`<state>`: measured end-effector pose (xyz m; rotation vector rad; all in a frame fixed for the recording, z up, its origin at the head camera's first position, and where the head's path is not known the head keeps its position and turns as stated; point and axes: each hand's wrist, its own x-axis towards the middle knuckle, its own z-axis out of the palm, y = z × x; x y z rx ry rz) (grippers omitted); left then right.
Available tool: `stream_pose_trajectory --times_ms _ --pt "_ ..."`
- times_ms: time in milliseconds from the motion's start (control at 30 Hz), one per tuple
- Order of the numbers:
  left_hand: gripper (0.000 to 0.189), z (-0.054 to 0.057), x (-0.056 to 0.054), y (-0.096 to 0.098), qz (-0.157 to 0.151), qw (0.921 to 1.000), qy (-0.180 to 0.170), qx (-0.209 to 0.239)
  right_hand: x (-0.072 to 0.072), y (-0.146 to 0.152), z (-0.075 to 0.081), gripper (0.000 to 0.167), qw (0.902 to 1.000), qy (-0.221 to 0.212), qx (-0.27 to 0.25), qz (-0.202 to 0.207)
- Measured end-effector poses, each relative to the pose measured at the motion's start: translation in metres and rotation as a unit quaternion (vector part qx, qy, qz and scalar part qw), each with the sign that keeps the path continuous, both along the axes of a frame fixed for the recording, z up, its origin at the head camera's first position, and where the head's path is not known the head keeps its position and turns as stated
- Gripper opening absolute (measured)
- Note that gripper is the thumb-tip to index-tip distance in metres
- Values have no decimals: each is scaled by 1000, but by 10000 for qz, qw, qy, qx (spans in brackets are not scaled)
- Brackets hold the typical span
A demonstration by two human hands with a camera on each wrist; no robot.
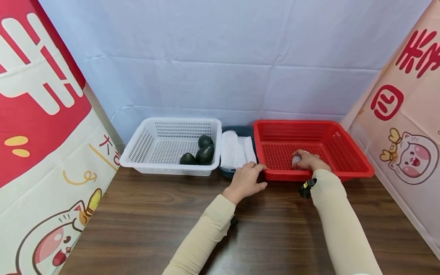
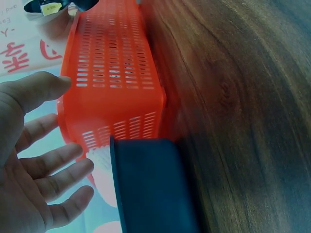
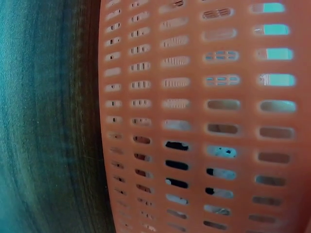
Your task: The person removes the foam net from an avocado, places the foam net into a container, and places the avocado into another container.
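Observation:
Inside the red basket (image 1: 357, 162), near its front wall, my right hand (image 1: 308, 161) holds an avocado in a white foam net (image 1: 296, 160); the fingers hide most of it. Through the basket's slots in the right wrist view, dark skin and white net show in patches. My left hand (image 1: 246, 179) hovers by the front of the dark blue bin (image 1: 227, 173), fingers spread and holding nothing. The left wrist view shows its fingers apart, beside the dark blue bin (image 2: 150, 184) and the red basket's corner. White foam nets (image 1: 229, 149) lie in the bin.
A white basket (image 1: 137, 165) stands at the left with three dark green avocados (image 1: 205, 154) in its right part. The dark blue bin sits between the two baskets. Behind them hangs a pale cloth (image 1: 220, 84); printed cloths flank the wooden table (image 1: 154, 221).

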<state>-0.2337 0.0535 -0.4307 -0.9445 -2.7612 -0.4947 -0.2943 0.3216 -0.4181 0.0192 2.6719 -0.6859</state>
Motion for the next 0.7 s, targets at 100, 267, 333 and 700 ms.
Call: stream_pose_trajectory --times_ms 100,267,333,700 --pt "48 -1 0 1 18 10000 9 16 0 -1 0 48 10000 75 -6 27" --pt "41 -4 -1 3 -13 9997 51 224 0 0 -2 45 9996 285 26 89" --pt "36 -6 -2 4 -42 9993 88 371 0 0 -3 43 9994 327 16 77" --pt "18 -10 -7 7 91 9952 621 748 1 -5 -6 40 9995 313 -52 -56"
